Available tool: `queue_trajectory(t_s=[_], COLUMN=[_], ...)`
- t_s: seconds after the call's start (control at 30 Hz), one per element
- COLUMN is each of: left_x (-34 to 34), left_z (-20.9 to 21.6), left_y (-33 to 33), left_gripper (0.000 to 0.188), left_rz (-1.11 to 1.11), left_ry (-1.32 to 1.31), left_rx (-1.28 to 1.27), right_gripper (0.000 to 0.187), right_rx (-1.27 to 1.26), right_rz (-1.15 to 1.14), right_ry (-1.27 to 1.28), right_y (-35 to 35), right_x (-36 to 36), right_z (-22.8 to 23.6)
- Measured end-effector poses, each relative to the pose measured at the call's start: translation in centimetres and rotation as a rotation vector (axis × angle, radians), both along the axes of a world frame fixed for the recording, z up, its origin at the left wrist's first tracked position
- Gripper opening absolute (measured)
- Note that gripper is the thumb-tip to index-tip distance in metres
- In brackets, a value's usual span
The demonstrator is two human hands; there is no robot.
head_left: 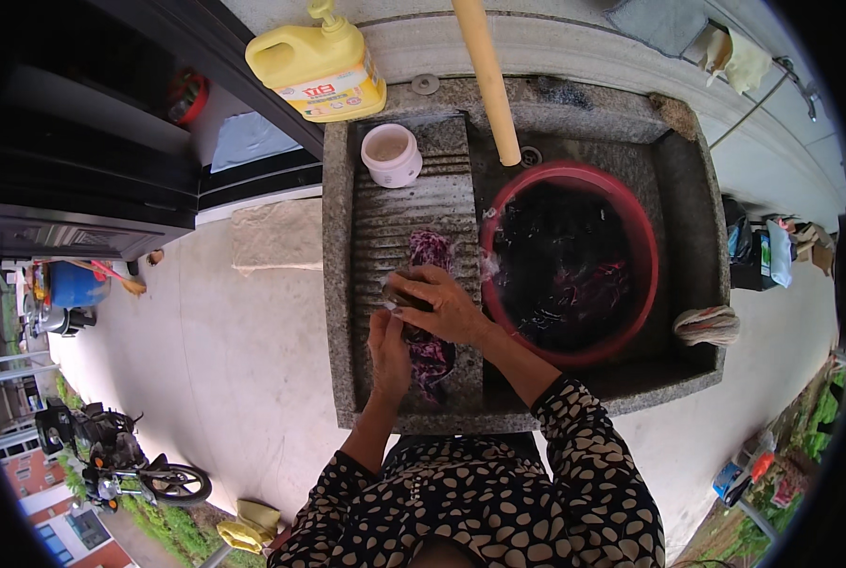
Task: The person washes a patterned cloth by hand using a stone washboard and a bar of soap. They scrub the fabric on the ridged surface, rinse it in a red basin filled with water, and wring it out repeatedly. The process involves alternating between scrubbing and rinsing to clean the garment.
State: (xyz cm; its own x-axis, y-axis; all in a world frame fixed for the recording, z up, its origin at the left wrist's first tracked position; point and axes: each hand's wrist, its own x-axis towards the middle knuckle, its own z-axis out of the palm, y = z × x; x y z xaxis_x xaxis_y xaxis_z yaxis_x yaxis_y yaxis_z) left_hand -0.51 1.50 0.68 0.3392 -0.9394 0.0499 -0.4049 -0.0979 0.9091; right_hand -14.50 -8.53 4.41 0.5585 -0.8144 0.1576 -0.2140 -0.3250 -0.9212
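A wet purple-and-black patterned cloth (431, 364) lies lengthwise on the ridged washboard (376, 213) of a stone sink. Over the cloth's middle, my right hand (447, 308) curls round a dark brown, rounded thing (410, 292), perhaps a scrubbing brush, mostly covered by the fingers. My left hand (389, 355) is just beside it, fingertips pinched together next to the same thing. A small whitish bit shows at those fingertips; what they grip is too small to make out. To the right, a red basin (652, 270) holds dark water with dark and pinkish cloth in it.
The stone sink's rim (337, 312) surrounds the washboard and basin. A pale pink tub (392, 168) stands on the board's far end. Behind it is a yellow pump jug (321, 71). A yellowish pipe (487, 80) reaches down toward the drain. A folded rag (707, 326) hangs over the right rim.
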Motion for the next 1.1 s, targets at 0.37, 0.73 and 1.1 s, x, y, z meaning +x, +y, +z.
queue_trajectory(t_s=[0.37,0.73,1.1], left_x=[-2.1,-3.2,-2.5], left_z=[1.8,2.7,3.1], left_y=[5.4,5.1,5.4], left_gripper=[0.025,0.011,0.013], left_rz=[-0.003,-0.439,-0.466], left_ry=[-0.131,-0.456,-0.301], left_rx=[0.141,0.151,0.143], right_gripper=[0.054,0.05,0.056], right_rx=[-0.252,-0.518,-0.64], right_rz=[-0.267,-0.244,0.059], right_ry=[0.591,0.731,0.673], right_y=[-9.6,-8.5,-2.2], right_x=[-0.3,0.4,1.3], right_z=[-4.3,-4.6,-4.0])
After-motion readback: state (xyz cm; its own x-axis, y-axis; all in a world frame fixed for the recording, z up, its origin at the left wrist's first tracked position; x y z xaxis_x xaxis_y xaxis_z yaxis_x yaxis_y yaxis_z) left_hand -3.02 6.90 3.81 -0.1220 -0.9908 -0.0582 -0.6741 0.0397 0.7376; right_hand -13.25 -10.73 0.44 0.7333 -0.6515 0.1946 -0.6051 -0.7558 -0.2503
